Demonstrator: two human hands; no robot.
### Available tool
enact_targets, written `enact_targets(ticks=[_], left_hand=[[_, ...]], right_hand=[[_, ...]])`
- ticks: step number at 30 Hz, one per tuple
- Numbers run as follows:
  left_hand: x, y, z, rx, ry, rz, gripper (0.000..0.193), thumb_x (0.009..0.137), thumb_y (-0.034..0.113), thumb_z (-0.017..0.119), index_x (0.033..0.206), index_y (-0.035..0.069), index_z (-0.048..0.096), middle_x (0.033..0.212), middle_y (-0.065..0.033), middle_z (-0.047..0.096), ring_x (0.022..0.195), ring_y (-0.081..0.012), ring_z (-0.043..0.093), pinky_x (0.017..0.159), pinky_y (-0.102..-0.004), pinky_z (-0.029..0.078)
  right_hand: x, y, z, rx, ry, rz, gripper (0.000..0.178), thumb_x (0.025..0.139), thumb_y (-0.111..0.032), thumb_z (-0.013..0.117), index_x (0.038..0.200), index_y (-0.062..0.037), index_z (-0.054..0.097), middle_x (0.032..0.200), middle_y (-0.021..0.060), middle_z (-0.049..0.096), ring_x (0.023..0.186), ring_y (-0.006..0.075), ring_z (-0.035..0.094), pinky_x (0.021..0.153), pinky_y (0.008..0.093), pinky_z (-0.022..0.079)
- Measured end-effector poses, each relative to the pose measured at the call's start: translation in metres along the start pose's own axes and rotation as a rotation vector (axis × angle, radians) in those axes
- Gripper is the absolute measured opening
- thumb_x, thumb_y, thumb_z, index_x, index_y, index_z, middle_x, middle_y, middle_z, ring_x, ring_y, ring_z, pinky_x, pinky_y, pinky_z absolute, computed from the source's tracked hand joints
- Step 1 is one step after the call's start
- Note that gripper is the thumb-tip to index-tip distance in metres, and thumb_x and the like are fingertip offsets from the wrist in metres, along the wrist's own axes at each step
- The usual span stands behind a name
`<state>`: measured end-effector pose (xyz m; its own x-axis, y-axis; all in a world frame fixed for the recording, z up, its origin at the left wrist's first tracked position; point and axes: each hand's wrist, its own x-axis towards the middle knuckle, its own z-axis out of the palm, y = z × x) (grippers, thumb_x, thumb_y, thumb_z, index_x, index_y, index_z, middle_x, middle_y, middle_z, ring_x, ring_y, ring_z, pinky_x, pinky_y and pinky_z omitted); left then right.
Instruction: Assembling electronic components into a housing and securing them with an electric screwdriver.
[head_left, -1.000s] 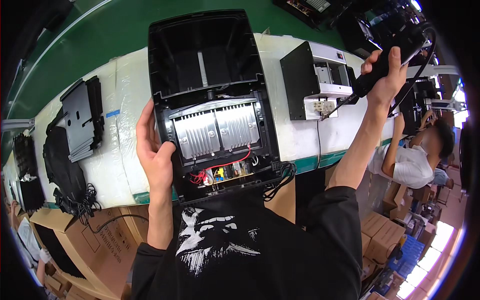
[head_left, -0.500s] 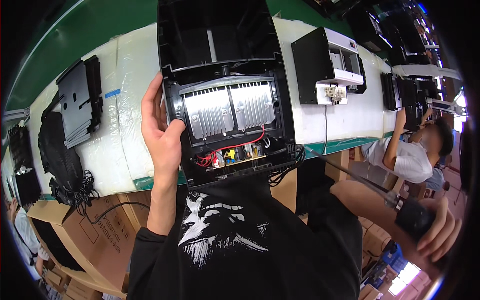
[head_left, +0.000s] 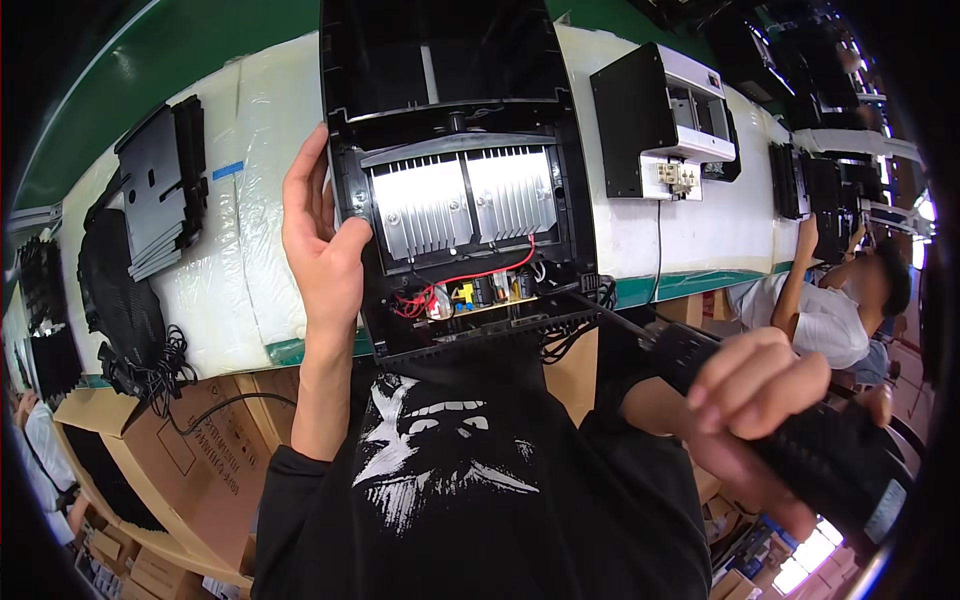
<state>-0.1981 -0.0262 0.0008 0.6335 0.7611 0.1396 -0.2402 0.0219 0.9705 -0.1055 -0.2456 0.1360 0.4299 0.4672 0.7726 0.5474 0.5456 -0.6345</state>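
My left hand [head_left: 328,245] is wrapped round the left edge of an open black plastic housing [head_left: 585,225], thumb on the near face. Inside the housing sit two finned silver heat sinks [head_left: 425,212] side by side. Below them runs a red wire [head_left: 480,272], with a circuit board [head_left: 475,296] carrying a yellow part. My right hand [head_left: 755,385] is closed on a black electric screwdriver [head_left: 690,352]. Its long bit [head_left: 615,318] points left toward the housing's lower right corner; whether the tip touches a screw cannot be made out.
On the padded white bench [head_left: 270,270] lie stacked black panels [head_left: 160,190] and a black mesh bundle [head_left: 120,290] at left. A black-and-white device [head_left: 650,130] stands at right. Cardboard boxes [head_left: 200,460] sit below the bench. At far right a person [head_left: 830,310] works.
My right hand has swung left and up with the screwdriver, bringing its bit to the housing's lower right corner. The left hand keeps its hold; the housing has shifted slightly.
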Motion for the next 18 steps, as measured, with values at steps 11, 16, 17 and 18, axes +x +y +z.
enact_targets(ticks=[11,16,17,18], left_hand=[[-0.002,0.004,0.002,0.018,0.005,-0.024,0.071,0.063,-0.012,0.039,0.133,-0.005,0.034,0.133,-0.0194,0.041,0.124,-0.0247,0.043,0.105,-0.032,0.03],[-0.001,0.0,0.0,0.029,0.011,-0.021,0.072,0.062,-0.012,0.039,0.133,-0.005,0.034,0.133,-0.0192,0.041,0.123,-0.0241,0.044,0.104,-0.0314,0.031],[-0.001,0.001,0.0,0.029,0.006,-0.021,0.072,0.062,-0.012,0.04,0.133,-0.005,0.034,0.133,-0.0192,0.042,0.123,-0.024,0.044,0.104,-0.0312,0.031],[-0.001,0.001,0.001,0.028,0.001,-0.02,0.072,0.062,-0.012,0.04,0.133,-0.005,0.034,0.133,-0.0191,0.042,0.122,-0.0239,0.044,0.104,-0.031,0.031]], right_hand=[[-0.018,0.016,0.008,0.039,0.034,0.077,0.083,0.077,-0.064,0.056,0.137,-0.0171,0.022,0.073,0.009,0.047,0.049,0.0173,0.048,0.043,0.0272,0.045],[-0.027,0.021,0.013,0.024,0.099,0.094,0.083,0.077,-0.065,0.055,0.137,-0.0213,0.019,0.074,0.0096,0.047,0.049,0.018,0.047,0.043,0.0281,0.044],[-0.029,0.022,0.013,0.021,0.112,0.101,0.083,0.077,-0.066,0.055,0.137,-0.0221,0.018,0.074,0.0098,0.047,0.05,0.0182,0.047,0.043,0.0282,0.044],[-0.03,0.022,0.013,0.017,0.125,0.108,0.083,0.077,-0.066,0.055,0.138,-0.0229,0.018,0.074,0.0099,0.046,0.05,0.0183,0.047,0.043,0.0284,0.044]])
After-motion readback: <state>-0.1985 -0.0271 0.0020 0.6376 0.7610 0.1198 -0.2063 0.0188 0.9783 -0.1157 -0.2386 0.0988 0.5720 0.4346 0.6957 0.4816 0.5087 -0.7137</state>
